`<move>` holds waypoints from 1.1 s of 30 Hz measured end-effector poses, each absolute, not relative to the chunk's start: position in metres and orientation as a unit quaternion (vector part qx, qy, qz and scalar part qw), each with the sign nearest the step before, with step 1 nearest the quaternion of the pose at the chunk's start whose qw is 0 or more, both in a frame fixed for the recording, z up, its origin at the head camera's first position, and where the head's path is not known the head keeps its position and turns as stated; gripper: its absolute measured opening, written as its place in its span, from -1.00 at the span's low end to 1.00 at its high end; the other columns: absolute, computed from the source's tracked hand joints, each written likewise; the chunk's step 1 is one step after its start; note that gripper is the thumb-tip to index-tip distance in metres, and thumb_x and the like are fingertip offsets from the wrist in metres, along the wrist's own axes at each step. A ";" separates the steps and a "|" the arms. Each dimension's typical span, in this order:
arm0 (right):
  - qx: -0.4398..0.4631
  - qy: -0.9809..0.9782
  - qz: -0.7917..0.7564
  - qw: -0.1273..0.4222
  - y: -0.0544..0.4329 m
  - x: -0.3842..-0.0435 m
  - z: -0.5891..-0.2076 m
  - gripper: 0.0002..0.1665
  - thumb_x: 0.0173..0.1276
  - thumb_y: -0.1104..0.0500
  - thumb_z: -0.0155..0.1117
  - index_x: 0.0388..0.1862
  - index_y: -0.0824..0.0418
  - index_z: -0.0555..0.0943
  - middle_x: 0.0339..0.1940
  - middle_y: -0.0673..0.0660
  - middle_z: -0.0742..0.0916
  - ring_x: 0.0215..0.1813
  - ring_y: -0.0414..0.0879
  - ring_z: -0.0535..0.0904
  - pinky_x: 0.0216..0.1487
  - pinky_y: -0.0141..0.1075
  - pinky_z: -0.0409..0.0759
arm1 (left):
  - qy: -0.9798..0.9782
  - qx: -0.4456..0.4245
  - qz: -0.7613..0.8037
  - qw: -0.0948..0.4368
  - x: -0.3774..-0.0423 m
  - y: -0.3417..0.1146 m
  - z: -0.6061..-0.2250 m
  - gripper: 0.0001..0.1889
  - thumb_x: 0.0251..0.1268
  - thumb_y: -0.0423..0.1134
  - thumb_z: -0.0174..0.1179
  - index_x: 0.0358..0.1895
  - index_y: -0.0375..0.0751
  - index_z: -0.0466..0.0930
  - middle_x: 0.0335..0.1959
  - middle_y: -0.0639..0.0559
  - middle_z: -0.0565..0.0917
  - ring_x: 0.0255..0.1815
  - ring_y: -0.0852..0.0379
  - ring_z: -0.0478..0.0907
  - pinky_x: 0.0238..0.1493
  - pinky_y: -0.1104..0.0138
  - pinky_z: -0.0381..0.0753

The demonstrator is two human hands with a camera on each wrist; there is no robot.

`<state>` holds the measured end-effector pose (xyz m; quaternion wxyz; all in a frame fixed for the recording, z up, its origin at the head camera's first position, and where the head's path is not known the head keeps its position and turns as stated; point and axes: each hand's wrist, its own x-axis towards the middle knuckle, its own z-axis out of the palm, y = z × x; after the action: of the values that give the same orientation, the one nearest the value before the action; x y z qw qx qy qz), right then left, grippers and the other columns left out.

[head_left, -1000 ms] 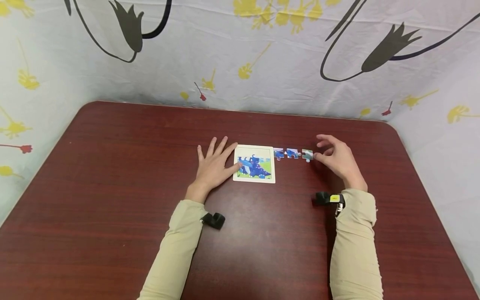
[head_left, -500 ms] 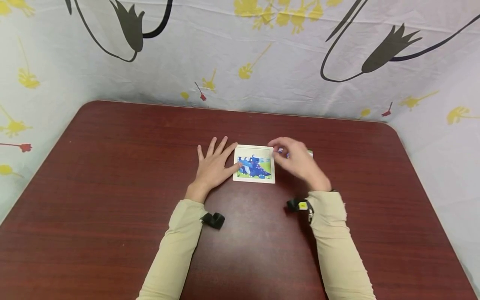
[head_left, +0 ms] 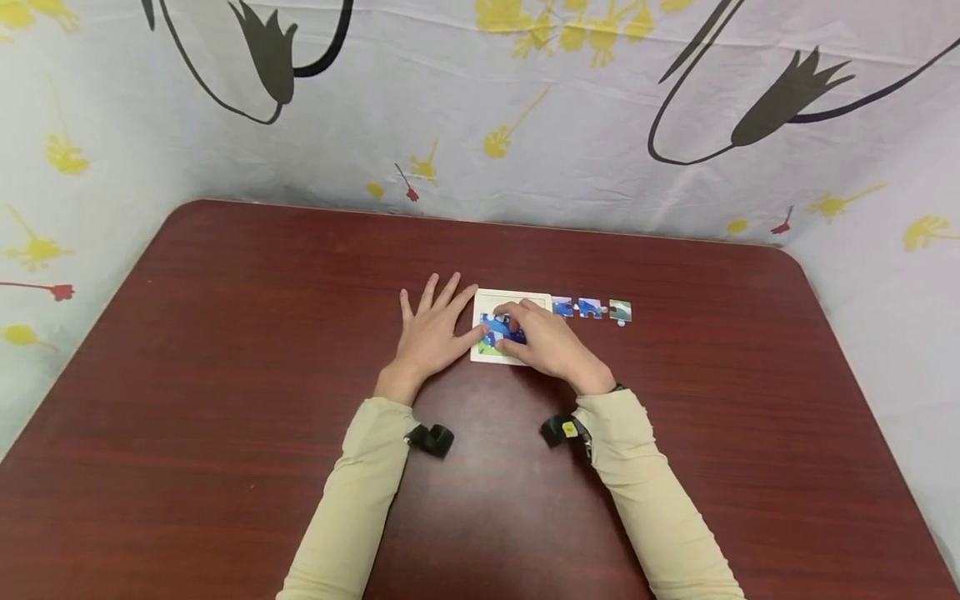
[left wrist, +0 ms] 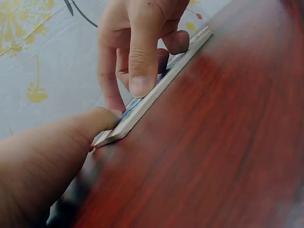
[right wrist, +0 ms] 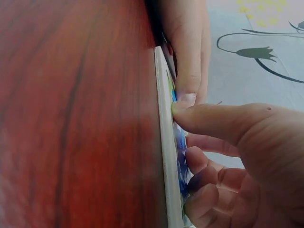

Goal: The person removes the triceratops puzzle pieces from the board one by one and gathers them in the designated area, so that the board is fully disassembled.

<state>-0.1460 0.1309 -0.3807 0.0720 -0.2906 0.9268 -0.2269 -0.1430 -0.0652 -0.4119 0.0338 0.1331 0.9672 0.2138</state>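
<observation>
Two hands on one small white-framed wooden puzzle board w/ blue dinosaur picture (head_left: pixel 512 302), lying flat mid dark red-brown wooden table (head_left: pixel 225 375). Left hand (head_left: pixel 431 332): fingers straight and spread, flat on table, thumb tip against board's left edge, bracing it. Right hand (head_left: pixel 543 343): fingers curled down onto the picture face, thumb at near edge; can't tell if it's pinching a piece. Three loose blue jigsaw pieces (head_left: pixel 590 309) in a row just right of board. Handling guess: board thin, rigid, light, slides easily on the table, so brace by edges. Pieces small, stiff; pinch by edges. Board near-square, no clear long axis; picture upright toward the person.
</observation>
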 end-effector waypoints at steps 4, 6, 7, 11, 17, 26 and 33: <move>-0.297 0.922 -0.236 0.071 0.135 -0.147 -0.383 -0.49 0.23 0.11 0.31 0.14 0.25 0.50 -0.30 0.11 0.56 -0.34 -0.07 0.46 -0.29 -0.18 0.43 | 0.963 0.148 0.224 0.040 -0.142 -0.066 -0.410 -0.16 0.12 0.38 0.03 0.45 0.13 0.10 0.49 0.02 -0.04 0.48 -0.06 -0.33 0.25 -0.20 -0.51; -0.298 0.922 -0.238 0.069 0.135 -0.148 -0.383 -0.50 0.23 0.12 0.31 0.13 0.25 0.50 -0.31 0.10 0.56 -0.34 -0.07 0.46 -0.28 -0.18 0.43 | 0.962 0.155 0.220 0.041 -0.142 -0.067 -0.410 -0.12 0.07 0.40 0.05 0.45 0.12 0.09 0.49 0.01 -0.04 0.48 -0.07 -0.33 0.25 -0.21 -0.51; -0.299 0.922 -0.238 0.068 0.135 -0.148 -0.383 -0.50 0.23 0.13 0.31 0.13 0.24 0.50 -0.32 0.10 0.56 -0.35 -0.07 0.45 -0.29 -0.18 0.43 | 0.963 0.157 0.216 0.043 -0.142 -0.067 -0.410 -0.10 0.05 0.41 0.06 0.46 0.13 0.08 0.49 0.01 -0.05 0.48 -0.07 -0.34 0.25 -0.21 -0.50; -0.300 0.922 -0.236 0.068 0.135 -0.148 -0.383 -0.51 0.23 0.14 0.31 0.13 0.23 0.48 -0.33 0.09 0.55 -0.36 -0.08 0.44 -0.31 -0.20 0.42 | 0.963 0.161 0.210 0.044 -0.142 -0.068 -0.410 -0.09 0.03 0.41 0.07 0.46 0.13 0.06 0.49 0.00 -0.06 0.48 -0.08 -0.34 0.25 -0.22 -0.49; -0.297 0.923 -0.236 0.070 0.135 -0.147 -0.382 -0.50 0.24 0.13 0.31 0.14 0.20 0.46 -0.27 0.12 0.56 -0.29 -0.06 0.48 -0.29 -0.18 0.44 | 0.964 0.160 0.209 0.042 -0.142 -0.067 -0.410 -0.09 0.03 0.41 0.07 0.46 0.12 0.08 0.49 0.00 -0.04 0.48 -0.09 -0.32 0.25 -0.22 -0.48; -0.280 0.922 -0.257 0.071 0.134 -0.147 -0.382 -0.52 0.21 0.15 0.34 0.09 0.13 0.41 -0.16 0.16 0.56 -0.14 -0.02 0.52 -0.19 -0.09 0.48 | 0.962 0.160 0.218 0.041 -0.142 -0.067 -0.409 -0.09 0.02 0.41 0.08 0.45 0.11 0.10 0.49 0.00 -0.04 0.48 -0.09 -0.31 0.25 -0.22 -0.48; -0.277 0.923 -0.264 0.046 0.131 -0.144 -0.379 -0.58 0.19 0.23 0.33 0.03 0.19 0.48 -0.18 0.18 0.57 -0.19 0.00 0.52 -0.22 -0.11 0.48 | 0.962 0.161 0.218 0.035 -0.142 -0.067 -0.411 -0.09 0.02 0.41 0.08 0.45 0.11 0.10 0.49 0.00 -0.03 0.48 -0.10 -0.30 0.25 -0.22 -0.48</move>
<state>-0.1445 0.1309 -0.3795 0.0461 -0.2767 0.9227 -0.2643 -0.1419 -0.0674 -0.4110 0.0353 0.1614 0.9619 0.2178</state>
